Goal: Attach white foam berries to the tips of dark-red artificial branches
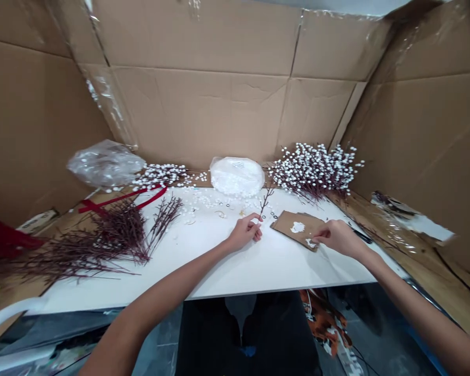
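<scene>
Brown twig (266, 200), 1 pc, upright in the person's left hand, abt. the middle of the white table (219, 271). From where I stand, going L to R: 1 clear plastic bag (105, 163) at the back; in front, 1 big heap of bare twigs (119, 227) plus 1 smaller bunch (165, 215) just beside it, too many stems to count. Red ribbon (154, 197) lies across the back of the heap. Behind that, 1 of 2 bunches of white-tipped stems (160, 175). Next, loose white beads (uncountable) scattered up to 1 bulging bag of white stuff (238, 176), back ctr. In front of it, the left hand (245, 231): fingers curled nearly closed round the twig's lower end, w/ a white bit showing at the fingers. A few small dark rings nearby, too tiny for a sure count. Then the 2nd white-tipped bunch (317, 167), fuller, at the back; below it, brown cardboard (284, 223) w/ 2 white patches (297, 227). Right hand (336, 237) is at the nearer patch, thumb & fingertips pinched tog.; can't tell if anything's between them.
</scene>
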Tool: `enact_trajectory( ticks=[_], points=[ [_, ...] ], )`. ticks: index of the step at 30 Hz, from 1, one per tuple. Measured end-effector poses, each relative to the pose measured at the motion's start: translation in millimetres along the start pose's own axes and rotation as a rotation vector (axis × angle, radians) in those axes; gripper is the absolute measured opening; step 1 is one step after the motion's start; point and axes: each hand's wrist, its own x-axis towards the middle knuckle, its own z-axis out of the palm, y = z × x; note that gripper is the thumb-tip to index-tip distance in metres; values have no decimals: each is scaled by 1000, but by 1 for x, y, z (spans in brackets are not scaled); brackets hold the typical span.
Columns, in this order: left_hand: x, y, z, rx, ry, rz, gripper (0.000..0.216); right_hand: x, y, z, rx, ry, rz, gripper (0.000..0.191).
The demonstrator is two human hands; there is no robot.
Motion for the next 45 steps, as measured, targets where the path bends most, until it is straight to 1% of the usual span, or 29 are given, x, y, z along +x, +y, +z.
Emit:
enact_trajectory(
  ticks=[4, 8, 10, 12, 14, 16, 20, 22, 24, 25, 29, 30, 33, 36, 39, 42, 45],
  points=[
    [-1, -1, 1, -11, -6, 4, 28, 1, 4, 2, -5, -24, 5, 20],
    [-1, -3, 1, -22, -7, 12, 28, 0, 5, -1, 3, -45, 18, 23],
    [-1, -3, 1, -26, -6, 15, 27, -2, 2, -6, -19, 15, 35, 28],
    [-1, -3, 2, -31, -5, 15, 26, -3, -5, -11, -41, 134, 57, 31],
    [-2, -2, 2, -36, -3, 14, 24, -4, -17, -15, -37, 251, 68, 30],
    [-2, -1, 1, -41, -2, 13, 23, -4, -33, -18, -12, 335, 48, 26],
    [-2, -1, 0, -52, -1, 11, 22, -4, -66, -15, 84, 396, -67, 19],
    [-1, 0, -1, -54, 5, 10, 21, -2, -77, -9, 170, 379, -90, 20],
    [0, 0, -1, -54, 24, 13, 21, 3, -84, 1, 317, 349, -83, 18],
    [0, 1, -1, -53, 43, 20, 21, 6, -87, 7, 437, 327, -74, 16],
    [-1, 7, -1, -62, 129, 66, 21, 27, -92, 34, 621, 272, -44, 18],
    [-2, 9, 0, -68, 137, 77, 22, 33, -93, 40, 682, 257, -35, 19],
    [-4, 13, 2, -91, 134, 100, 26, 54, -101, 52, 893, 238, -12, 34],
    [-6, 15, 4, -114, 132, 122, 27, 71, -114, 56, 1109, 205, -17, 43],
    [-7, 17, 6, -133, 145, 141, 28, 83, -129, 55, 1282, 173, -21, 40],
    [-6, 18, 6, -149, 175, 167, 29, 91, -140, 55, 1403, 84, -11, 40],
    [-4, 17, 4, -156, 207, 193, 31, 95, -146, 54, 1475, -16, 0, 40]
  ],
)
